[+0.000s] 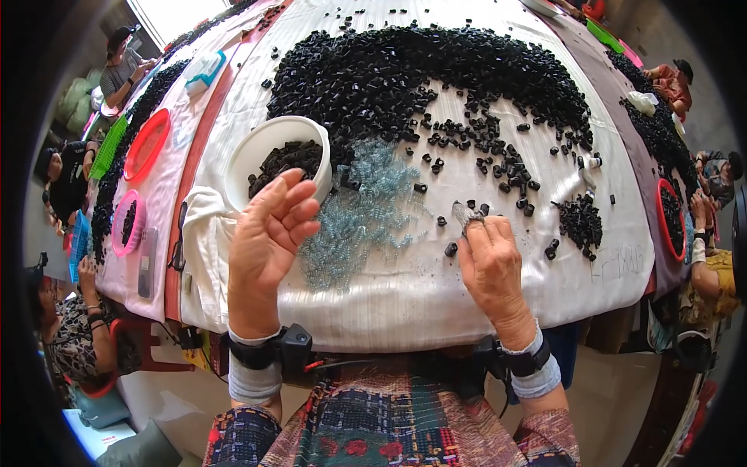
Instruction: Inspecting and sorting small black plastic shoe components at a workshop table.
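My left hand [272, 233] is raised palm up beside a white bowl [237, 159], its fingers loosely curled and apart, holding nothing I can see. Inside the bowl lie dark matte pieces [292, 159]. To the right of that hand spreads a heap of small translucent bluish coil-like pieces [354, 218]. My right hand [494, 261] is closed in a pinch over the white cloth. A small black cylindrical part [484, 208] shows at its fingertips, next to something greyish covering a fingertip. Loose black parts [451, 249] lie close by.
A large pile of black parts [428, 70] covers the far side of the table. A smaller dark heap [580, 222] sits at right, near a whitish crumpled piece [587, 173]. White fabric [208, 241] lies at left. People work at side tables with red baskets [148, 144].
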A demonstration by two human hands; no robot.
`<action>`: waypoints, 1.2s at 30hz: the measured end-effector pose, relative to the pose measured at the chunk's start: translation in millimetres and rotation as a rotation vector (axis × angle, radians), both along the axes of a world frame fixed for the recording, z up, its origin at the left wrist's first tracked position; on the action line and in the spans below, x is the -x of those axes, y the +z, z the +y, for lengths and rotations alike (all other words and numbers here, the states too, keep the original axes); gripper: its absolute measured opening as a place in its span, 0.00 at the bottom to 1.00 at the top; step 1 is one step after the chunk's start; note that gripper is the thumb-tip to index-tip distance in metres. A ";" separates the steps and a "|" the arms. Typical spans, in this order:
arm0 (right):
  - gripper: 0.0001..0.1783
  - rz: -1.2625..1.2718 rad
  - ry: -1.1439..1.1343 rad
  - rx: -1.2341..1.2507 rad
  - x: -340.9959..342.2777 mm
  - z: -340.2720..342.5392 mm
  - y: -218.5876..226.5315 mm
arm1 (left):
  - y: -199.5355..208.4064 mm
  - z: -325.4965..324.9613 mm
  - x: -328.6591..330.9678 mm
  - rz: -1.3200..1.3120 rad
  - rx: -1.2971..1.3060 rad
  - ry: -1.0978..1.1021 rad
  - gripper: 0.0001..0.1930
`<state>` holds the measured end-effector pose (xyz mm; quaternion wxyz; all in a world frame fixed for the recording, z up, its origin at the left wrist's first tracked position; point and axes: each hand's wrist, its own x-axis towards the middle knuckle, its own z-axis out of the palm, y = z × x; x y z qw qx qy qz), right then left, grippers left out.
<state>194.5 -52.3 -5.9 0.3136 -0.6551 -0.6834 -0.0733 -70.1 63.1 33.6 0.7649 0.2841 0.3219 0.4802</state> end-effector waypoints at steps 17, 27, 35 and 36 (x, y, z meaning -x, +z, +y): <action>0.18 -0.036 0.094 0.137 7.1 6.3 3.8 | -25.0 -41.5 -24.0 0.055 0.074 -0.287 0.11; 0.19 0.045 0.132 0.071 8.6 -5.6 -15.1 | -37.0 -56.8 -42.7 0.140 0.142 -0.406 0.10; 0.22 0.236 0.399 -0.049 48.7 -17.2 2.4 | -43.4 -63.1 -55.6 0.208 0.017 -0.526 0.12; 0.22 0.235 0.401 -0.050 50.5 -16.6 5.2 | -45.4 -62.3 -52.5 0.246 -0.051 -0.560 0.11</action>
